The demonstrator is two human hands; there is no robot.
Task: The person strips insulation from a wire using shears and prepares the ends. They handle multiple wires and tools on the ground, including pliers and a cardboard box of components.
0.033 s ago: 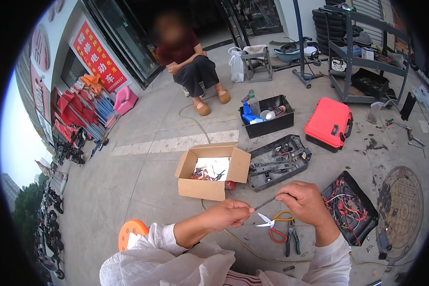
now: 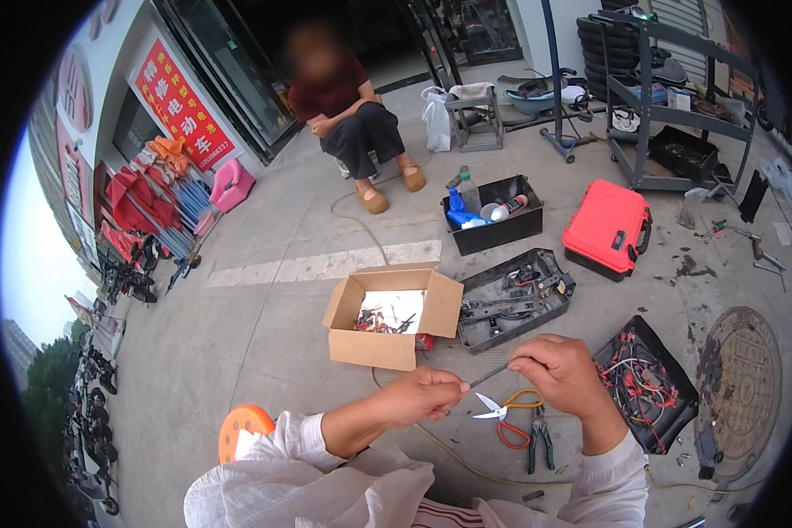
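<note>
Between my two hands a short, thin, dark grey strip (image 2: pixel 489 377) is stretched, slanting up to the right; whether it is cable, tubing or tape I cannot tell. My left hand (image 2: pixel 418 396) pinches its lower end, and my right hand (image 2: pixel 554 371) pinches the upper end. On the ground just below lie scissors (image 2: pixel 500 413) with orange and red handles, blades apart. Beside them are dark-handled pliers (image 2: pixel 540 444). A cardboard box (image 2: pixel 374 350) with wires and small parts inside stands beyond my left hand. Right of my right hand is a black tray (image 2: pixel 688 392) of tangled wires.
Ahead are a black frame-like tray (image 2: pixel 559 308), a black bin (image 2: pixel 502 239) of bottles and a red case (image 2: pixel 603 224). A person (image 2: pixel 352 114) crouches farther off. An orange stool (image 2: pixel 238 427) is at my left, a manhole cover (image 2: pixel 744 378) at right, a tool cart (image 2: pixel 642 106) behind.
</note>
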